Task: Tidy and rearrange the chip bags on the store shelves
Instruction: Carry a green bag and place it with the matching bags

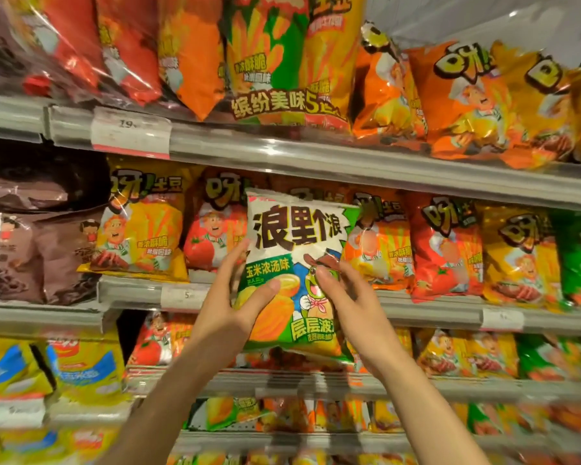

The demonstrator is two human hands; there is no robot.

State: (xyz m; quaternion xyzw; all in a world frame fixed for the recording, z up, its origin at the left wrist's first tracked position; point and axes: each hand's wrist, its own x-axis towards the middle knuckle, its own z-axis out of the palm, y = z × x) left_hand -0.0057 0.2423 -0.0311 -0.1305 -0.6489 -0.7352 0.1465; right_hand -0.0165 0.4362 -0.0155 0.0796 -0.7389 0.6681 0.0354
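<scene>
White-and-green chip bag (292, 263) held upright in front of the middle shelf (433, 307), left hand (228, 297) gripping its left edge with thumb across the front, right hand (346, 297) pinching its right edge with curled fingers. Directly behind it stand a red tomato bag (212, 229) and an orange bag (379, 243), packed close with a yellow bag (141, 226) further left and brown bags (24, 250) beyond. Upper shelf holds a big multipack (272, 58) and orange bags; price tag (131, 132) on its rail; blue-yellow bags (47, 364) low left.
</scene>
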